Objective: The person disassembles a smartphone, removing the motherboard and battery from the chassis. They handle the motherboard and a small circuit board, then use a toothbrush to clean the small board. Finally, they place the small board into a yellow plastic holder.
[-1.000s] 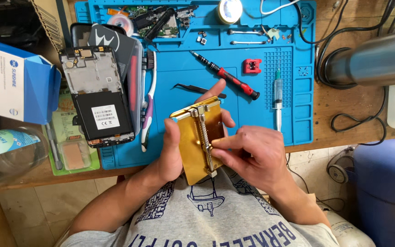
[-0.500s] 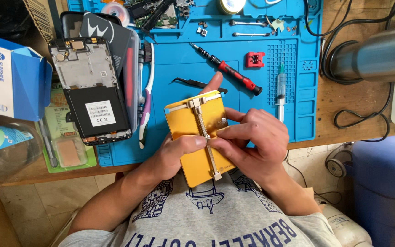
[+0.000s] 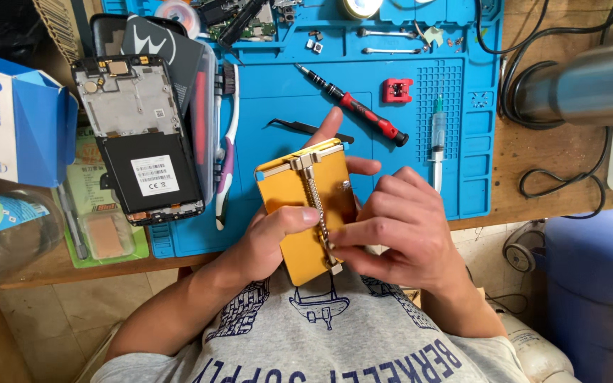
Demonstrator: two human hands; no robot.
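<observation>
I hold a flat yellow clamp fixture [image 3: 294, 200] with a metal spring bar down its middle, over the near edge of the blue work mat [image 3: 271, 99]. My left hand [image 3: 272, 237] grips it from below and the left, thumb laid across its face. My right hand [image 3: 399, 230] closes on its right edge, fingertips pinching at the spring bar. An opened phone [image 3: 140, 138] with its black battery showing lies to the left on the mat.
A red-handled screwdriver [image 3: 356, 108], black tweezers [image 3: 299, 128], a syringe [image 3: 438, 138], a toothbrush [image 3: 225, 142] and a small red block [image 3: 397, 90] lie on the mat. A blue box [image 3: 19, 124] stands at the left; cables [image 3: 533, 92] and a metal tube [image 3: 590, 81] are at the right.
The fixture has come slightly nearer to me and turned a little. My left thumb now lies across its face, and my right fingers have shifted along the spring bar.
</observation>
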